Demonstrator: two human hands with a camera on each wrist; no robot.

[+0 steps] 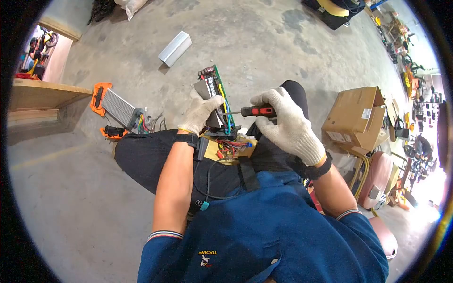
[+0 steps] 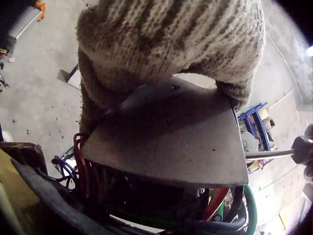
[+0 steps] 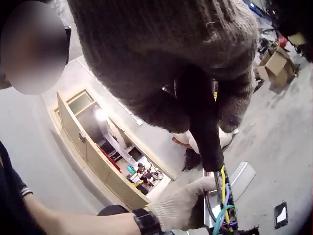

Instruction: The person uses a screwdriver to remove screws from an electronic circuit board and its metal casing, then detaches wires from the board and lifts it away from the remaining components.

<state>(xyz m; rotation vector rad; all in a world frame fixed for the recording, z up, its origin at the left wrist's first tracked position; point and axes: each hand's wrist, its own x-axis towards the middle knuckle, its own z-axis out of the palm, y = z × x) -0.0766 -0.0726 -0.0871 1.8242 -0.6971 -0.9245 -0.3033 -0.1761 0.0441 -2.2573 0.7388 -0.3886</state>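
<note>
A green circuit board (image 1: 218, 89) with a grey plate (image 2: 171, 142) and coloured wires (image 1: 231, 144) stands upright on the person's lap. My gloved left hand (image 1: 200, 112) grips the board and plate from the left; in the left wrist view the glove (image 2: 166, 44) curls over the plate's top edge. My gloved right hand (image 1: 288, 125) holds a screwdriver with a red and black handle (image 1: 257, 111), its shaft pointing left at the board. In the right wrist view the screwdriver (image 3: 205, 132) runs down toward the board's wires (image 3: 224, 200).
On the concrete floor lie a finned metal case with orange ends (image 1: 115, 107), a loose grey housing (image 1: 175, 48) and a cardboard box (image 1: 358, 118) at right. A wooden shelf (image 1: 42, 94) stands at left; a pink chair (image 1: 380, 177) at right.
</note>
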